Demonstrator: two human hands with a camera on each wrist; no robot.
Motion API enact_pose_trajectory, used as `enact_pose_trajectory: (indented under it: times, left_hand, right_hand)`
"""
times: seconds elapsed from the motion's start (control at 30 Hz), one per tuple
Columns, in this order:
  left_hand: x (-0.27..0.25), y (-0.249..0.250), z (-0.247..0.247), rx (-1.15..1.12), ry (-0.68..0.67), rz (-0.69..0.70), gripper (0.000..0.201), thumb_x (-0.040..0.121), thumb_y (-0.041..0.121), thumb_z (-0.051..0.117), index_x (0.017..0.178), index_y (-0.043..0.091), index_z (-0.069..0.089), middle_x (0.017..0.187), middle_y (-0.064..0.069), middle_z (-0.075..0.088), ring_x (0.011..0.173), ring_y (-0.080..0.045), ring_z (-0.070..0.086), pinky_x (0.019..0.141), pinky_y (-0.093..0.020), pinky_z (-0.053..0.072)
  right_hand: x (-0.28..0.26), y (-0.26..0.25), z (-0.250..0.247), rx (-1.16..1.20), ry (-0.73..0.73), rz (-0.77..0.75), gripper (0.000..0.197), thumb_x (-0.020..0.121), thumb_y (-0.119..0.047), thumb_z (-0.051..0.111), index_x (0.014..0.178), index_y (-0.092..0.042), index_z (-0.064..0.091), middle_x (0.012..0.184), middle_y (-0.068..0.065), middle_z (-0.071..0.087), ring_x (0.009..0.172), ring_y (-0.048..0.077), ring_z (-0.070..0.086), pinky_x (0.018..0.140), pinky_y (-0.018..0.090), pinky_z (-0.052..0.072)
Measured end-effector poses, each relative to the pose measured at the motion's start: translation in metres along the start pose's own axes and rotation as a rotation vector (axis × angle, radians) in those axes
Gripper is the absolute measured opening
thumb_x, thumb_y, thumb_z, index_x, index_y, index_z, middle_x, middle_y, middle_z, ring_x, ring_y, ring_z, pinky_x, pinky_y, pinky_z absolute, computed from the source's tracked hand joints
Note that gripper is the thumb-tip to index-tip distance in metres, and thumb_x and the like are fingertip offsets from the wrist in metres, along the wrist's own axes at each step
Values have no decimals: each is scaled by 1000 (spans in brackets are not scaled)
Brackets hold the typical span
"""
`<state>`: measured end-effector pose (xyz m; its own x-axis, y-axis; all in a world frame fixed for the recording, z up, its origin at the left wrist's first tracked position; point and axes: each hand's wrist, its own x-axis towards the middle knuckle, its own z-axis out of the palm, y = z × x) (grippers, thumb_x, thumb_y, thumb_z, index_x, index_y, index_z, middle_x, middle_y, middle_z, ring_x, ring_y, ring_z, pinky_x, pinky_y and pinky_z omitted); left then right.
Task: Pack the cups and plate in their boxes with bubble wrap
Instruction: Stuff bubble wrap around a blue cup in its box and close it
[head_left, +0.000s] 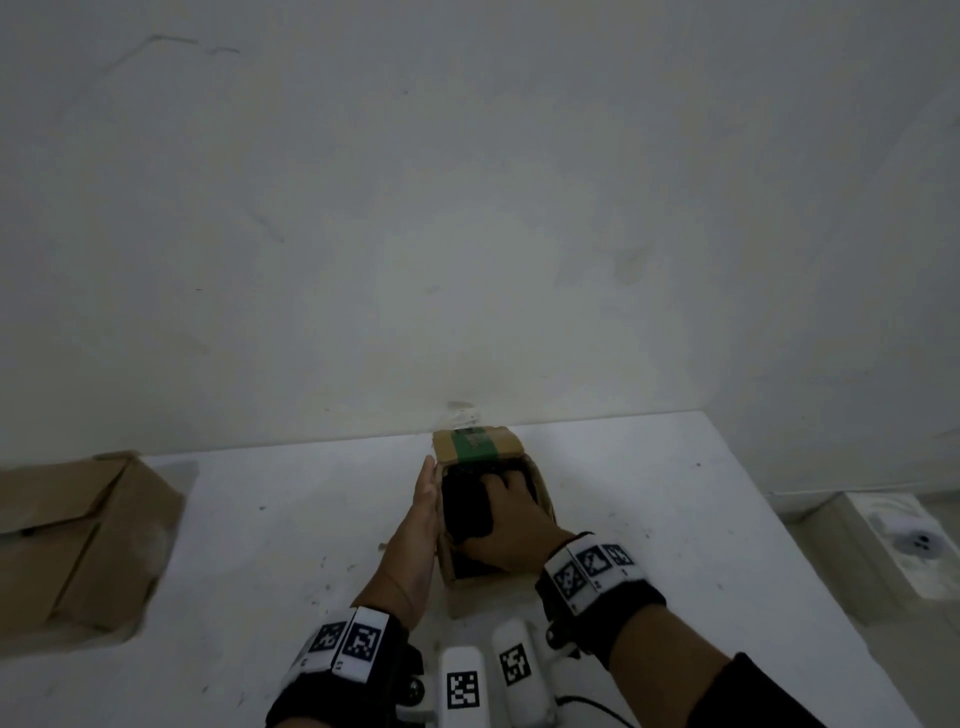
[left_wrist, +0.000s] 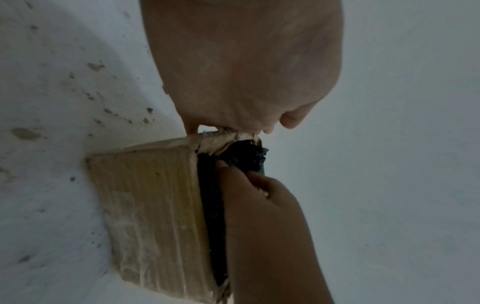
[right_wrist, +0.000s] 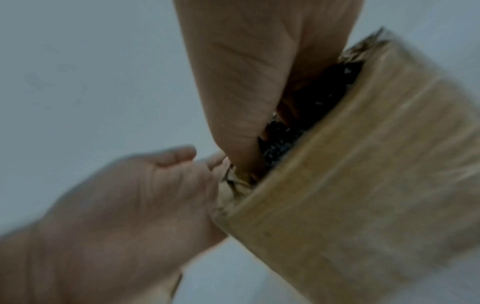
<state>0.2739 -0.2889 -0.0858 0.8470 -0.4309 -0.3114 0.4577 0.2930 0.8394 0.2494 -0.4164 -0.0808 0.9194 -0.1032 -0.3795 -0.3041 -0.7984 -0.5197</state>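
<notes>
A small cardboard box (head_left: 545, 499) stands open on the white table (head_left: 701, 545), its far flap (head_left: 478, 444) crossed by green tape. A bundle in black wrap (head_left: 462, 512) fills the box; what it wraps is hidden. My right hand (head_left: 511, 512) lies spread over the bundle and presses it down, fingers reaching inside the box (right_wrist: 363, 185) along the black wrap (right_wrist: 311, 107). My left hand (head_left: 425, 512) lies flat against the box's left wall. In the left wrist view its fingertips touch the torn top corner of the box (left_wrist: 155, 205).
A larger cardboard box (head_left: 78, 545) with folded flaps sits at the table's left edge. Two white marker-tagged devices (head_left: 488, 675) lie at the near edge between my wrists. A wall rises right behind the table. A clear packet (head_left: 909, 540) lies off the table's right side.
</notes>
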Motion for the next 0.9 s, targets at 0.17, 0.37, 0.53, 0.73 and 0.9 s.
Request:
enact_pose_trajectory:
  times: [0.17, 0.37, 0.53, 0.73, 0.9]
  left_hand:
    - [-3, 3, -2, 25, 12, -45, 42, 101, 31, 20, 141, 27, 30, 147, 3, 37, 132, -15, 39, 113, -38, 30]
    - [-7, 6, 0, 119, -21, -77, 38, 101, 37, 18, 127, 23, 42, 123, 19, 51, 107, 2, 53, 88, -13, 45]
    - [-5, 4, 3, 24, -2, -19, 44, 102, 23, 16, 146, 20, 22, 153, 0, 26, 137, -13, 29, 109, -28, 24]
    - [-5, 12, 3, 76, 14, -66, 44, 101, 40, 19, 141, 30, 32, 147, 4, 36, 132, -15, 37, 109, -31, 28]
    - [-4, 15, -6, 298, 73, -19, 31, 97, 50, 23, 121, 49, 42, 132, 19, 48, 122, -4, 44, 112, -41, 31]
  right_hand:
    - [-11, 2, 12, -362, 392, -339, 56, 87, -40, 44, 132, -6, 48, 138, 11, 48, 130, 29, 43, 111, 42, 30]
    - [-3, 15, 22, -557, 168, -342, 70, 98, -47, 3, 132, -11, 53, 140, 4, 51, 131, 19, 45, 107, 42, 33]
    - [6, 13, 22, -563, 121, -412, 88, 86, -57, -16, 146, -11, 29, 156, 4, 22, 145, 19, 16, 118, 44, 15]
    - [14, 3, 1, -228, -65, -389, 46, 100, -30, 32, 142, -14, 36, 153, 5, 27, 142, 18, 17, 115, 45, 16]
    - [18, 20, -21, -89, 481, -392, 36, 81, -31, 40, 103, -12, 60, 106, 8, 55, 98, 26, 50, 84, 41, 45]
